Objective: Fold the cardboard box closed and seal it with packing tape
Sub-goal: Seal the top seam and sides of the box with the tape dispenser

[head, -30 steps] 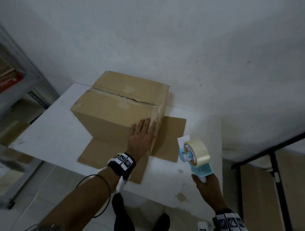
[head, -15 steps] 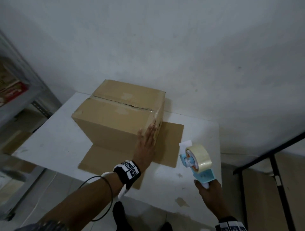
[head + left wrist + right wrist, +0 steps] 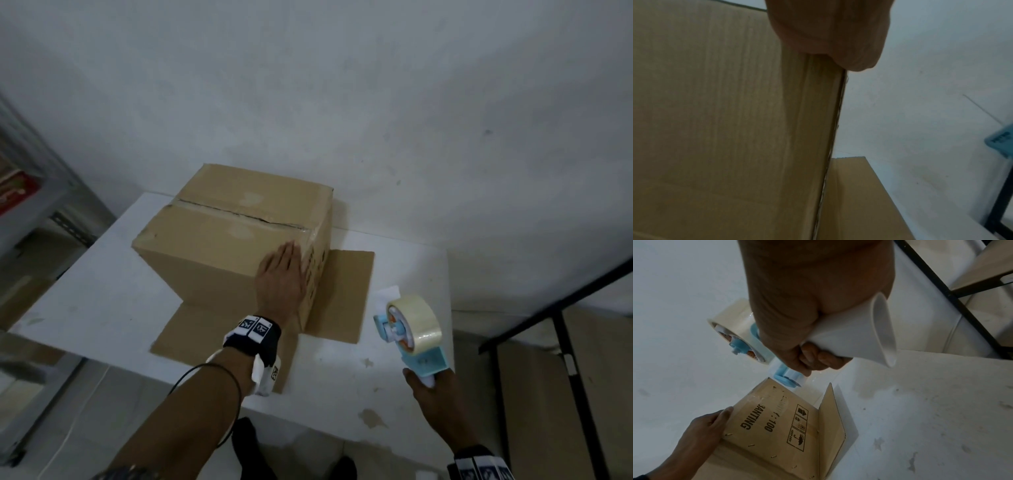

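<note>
A brown cardboard box (image 3: 219, 246) stands on the white table (image 3: 102, 284) with its top flaps folded shut along a dark middle seam. Two lower flaps (image 3: 346, 294) lie flat on the table. My left hand (image 3: 282, 274) lies flat with straight fingers against the box's near side, at its right corner (image 3: 838, 100). The printed right side (image 3: 777, 423) shows in the right wrist view, with my left hand (image 3: 701, 431) beside it. My right hand (image 3: 435, 397) grips the white handle (image 3: 859, 337) of a blue tape dispenser (image 3: 411, 329), held above the table right of the box.
A white wall stands close behind the table. A grey metal shelf (image 3: 30, 205) is at the left. A black metal frame (image 3: 565, 325) with wooden boards stands at the right. The table's right part (image 3: 404, 260) has stains near the front edge.
My left hand slid up the box's near side and stays flat at the right corner. The dispenser in my right hand shifted slightly right and lower in view.
</note>
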